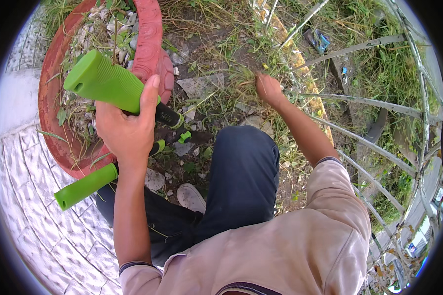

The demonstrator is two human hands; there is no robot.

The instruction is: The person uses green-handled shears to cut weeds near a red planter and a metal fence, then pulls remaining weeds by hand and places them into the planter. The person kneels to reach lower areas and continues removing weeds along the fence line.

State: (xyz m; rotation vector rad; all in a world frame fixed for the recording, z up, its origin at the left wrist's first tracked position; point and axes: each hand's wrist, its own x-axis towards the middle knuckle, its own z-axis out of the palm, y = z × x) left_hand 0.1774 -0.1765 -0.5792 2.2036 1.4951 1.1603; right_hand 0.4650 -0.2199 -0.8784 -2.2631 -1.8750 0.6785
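Observation:
My left hand is closed around one bright green handle of a pair of long-handled garden shears, thumb pointing up along the grip. The second green handle juts out behind my wrist, over my thigh. Black sleeves join the handles to a small green fitting near the ground, and a dark blade shows just past it. Farther out, my right hand is closed on a tuft of dry grass above the weedy soil; its fingertips are partly hidden.
A large red planter with pebbles and weeds stands at left, beside a white stone-patterned wall. White-painted metal railing bars run along the right, above a yellowish kerb. Broken stone slabs and litter lie around.

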